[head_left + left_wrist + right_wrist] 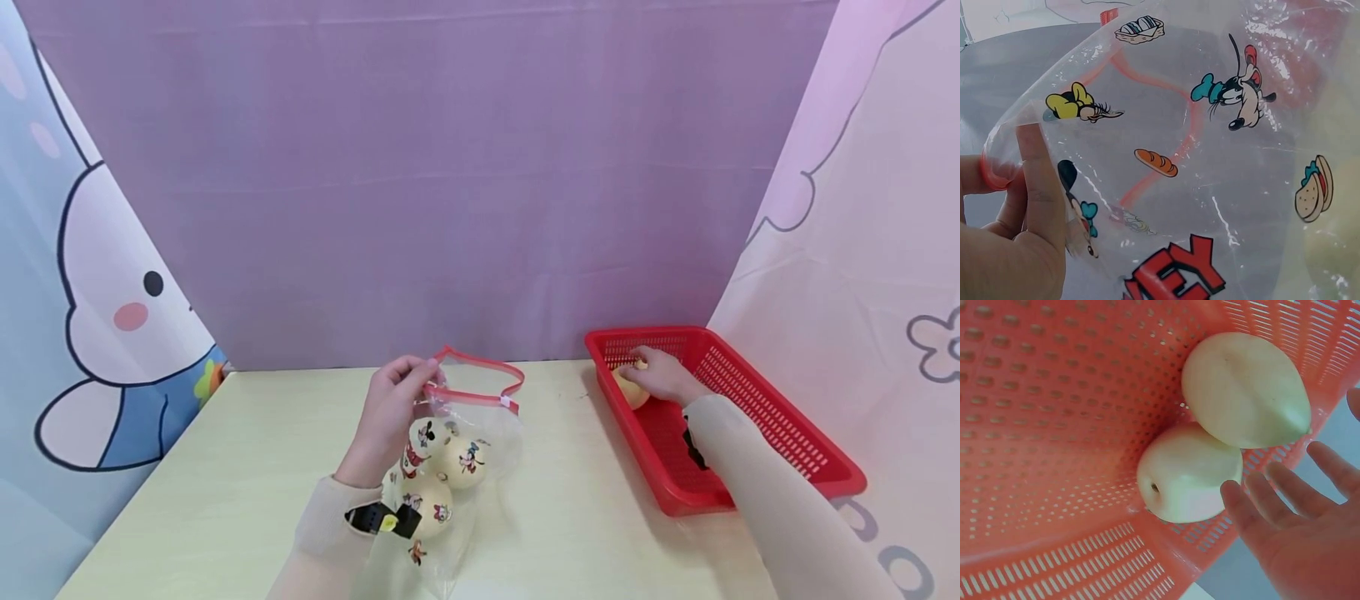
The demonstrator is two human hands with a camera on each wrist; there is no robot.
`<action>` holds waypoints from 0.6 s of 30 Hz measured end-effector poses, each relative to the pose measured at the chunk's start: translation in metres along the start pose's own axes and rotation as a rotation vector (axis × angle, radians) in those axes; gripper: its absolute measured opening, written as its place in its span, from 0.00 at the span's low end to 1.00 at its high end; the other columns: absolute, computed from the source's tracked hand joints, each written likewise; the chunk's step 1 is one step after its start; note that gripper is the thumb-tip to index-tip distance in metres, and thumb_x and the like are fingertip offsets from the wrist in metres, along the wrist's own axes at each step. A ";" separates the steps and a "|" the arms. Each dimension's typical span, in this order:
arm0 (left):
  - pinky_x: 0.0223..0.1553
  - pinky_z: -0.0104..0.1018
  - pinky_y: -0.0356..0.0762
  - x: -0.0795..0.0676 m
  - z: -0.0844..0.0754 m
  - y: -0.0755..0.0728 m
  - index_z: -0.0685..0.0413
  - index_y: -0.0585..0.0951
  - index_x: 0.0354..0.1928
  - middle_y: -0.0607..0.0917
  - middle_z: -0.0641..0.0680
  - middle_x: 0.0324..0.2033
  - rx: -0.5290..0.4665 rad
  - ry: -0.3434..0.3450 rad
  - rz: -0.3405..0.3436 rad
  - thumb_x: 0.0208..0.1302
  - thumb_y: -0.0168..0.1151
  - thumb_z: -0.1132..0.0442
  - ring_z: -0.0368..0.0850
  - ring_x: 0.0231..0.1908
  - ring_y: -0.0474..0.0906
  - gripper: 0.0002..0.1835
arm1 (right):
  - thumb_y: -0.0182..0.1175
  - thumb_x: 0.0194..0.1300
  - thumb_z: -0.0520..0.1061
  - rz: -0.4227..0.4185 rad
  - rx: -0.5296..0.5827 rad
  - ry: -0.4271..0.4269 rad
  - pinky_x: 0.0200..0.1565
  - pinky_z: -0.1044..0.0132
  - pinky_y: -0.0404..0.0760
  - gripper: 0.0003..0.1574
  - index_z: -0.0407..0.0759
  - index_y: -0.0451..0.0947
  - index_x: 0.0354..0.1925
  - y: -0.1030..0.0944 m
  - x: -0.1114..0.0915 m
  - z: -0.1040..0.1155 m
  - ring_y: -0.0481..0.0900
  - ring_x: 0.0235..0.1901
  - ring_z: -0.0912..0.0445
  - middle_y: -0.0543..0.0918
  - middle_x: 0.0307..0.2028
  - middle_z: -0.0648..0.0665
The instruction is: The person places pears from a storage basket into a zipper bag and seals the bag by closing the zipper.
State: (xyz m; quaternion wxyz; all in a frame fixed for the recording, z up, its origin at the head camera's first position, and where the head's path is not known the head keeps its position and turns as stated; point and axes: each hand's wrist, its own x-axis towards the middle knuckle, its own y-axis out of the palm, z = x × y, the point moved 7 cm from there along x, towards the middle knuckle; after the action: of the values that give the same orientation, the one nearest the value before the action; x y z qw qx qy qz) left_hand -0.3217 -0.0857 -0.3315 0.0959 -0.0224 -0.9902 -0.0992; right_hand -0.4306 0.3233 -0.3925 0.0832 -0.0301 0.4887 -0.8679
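Observation:
My left hand (pixel 390 408) pinches the left edge of a clear zip bag (pixel 487 421) by its red-trimmed mouth, which gapes open. Cartoon prints cover the bag, and several pale yellow peaches (pixel 459 462) lie inside it. In the left wrist view, the thumb and fingers (pixel 1041 181) hold the plastic near the rim. My right hand (pixel 660 375) reaches into the red basket (pixel 780 408) at its far left corner. Two peaches lie there, one pointed peach (pixel 1244 390) and another peach (pixel 1188 472) against it. The right fingers are spread, with fingertips right at the nearer peach.
The basket, with slotted walls, stands on the right of the pale table (pixel 247 467). A purple cloth (pixel 450 183) hangs behind the table. Printed cartoon curtains close off the left side (pixel 112 333) and the right side (pixel 862 250).

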 end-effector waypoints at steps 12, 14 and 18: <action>0.29 0.36 0.85 -0.001 0.001 -0.001 0.63 0.78 0.38 0.81 0.56 0.32 0.007 -0.005 -0.008 0.76 0.59 0.61 0.42 0.25 0.78 0.10 | 0.63 0.65 0.52 0.025 -0.017 0.001 0.53 0.38 0.80 0.41 0.30 0.65 0.68 0.014 0.009 -0.009 0.76 0.50 0.39 0.78 0.53 0.31; 0.29 0.36 0.85 -0.001 0.001 -0.002 0.63 0.78 0.38 0.82 0.56 0.32 0.006 -0.006 -0.010 0.76 0.59 0.61 0.42 0.25 0.77 0.10 | 0.66 0.62 0.52 0.029 -0.005 0.013 0.53 0.40 0.81 0.43 0.32 0.65 0.67 0.014 0.009 -0.010 0.76 0.50 0.40 0.78 0.52 0.33; 0.29 0.36 0.85 -0.001 0.001 -0.001 0.63 0.78 0.38 0.82 0.56 0.32 0.002 -0.004 -0.005 0.76 0.59 0.61 0.42 0.25 0.78 0.10 | 0.69 0.59 0.53 0.042 -0.018 0.003 0.51 0.43 0.82 0.46 0.34 0.65 0.67 0.016 0.012 -0.012 0.76 0.49 0.42 0.78 0.52 0.35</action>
State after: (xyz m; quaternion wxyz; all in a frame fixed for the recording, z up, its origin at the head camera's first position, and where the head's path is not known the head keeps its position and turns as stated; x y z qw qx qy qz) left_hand -0.3213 -0.0867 -0.3328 0.0940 -0.0201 -0.9905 -0.0984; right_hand -0.4417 0.3234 -0.4124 0.1004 -0.0193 0.4970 -0.8617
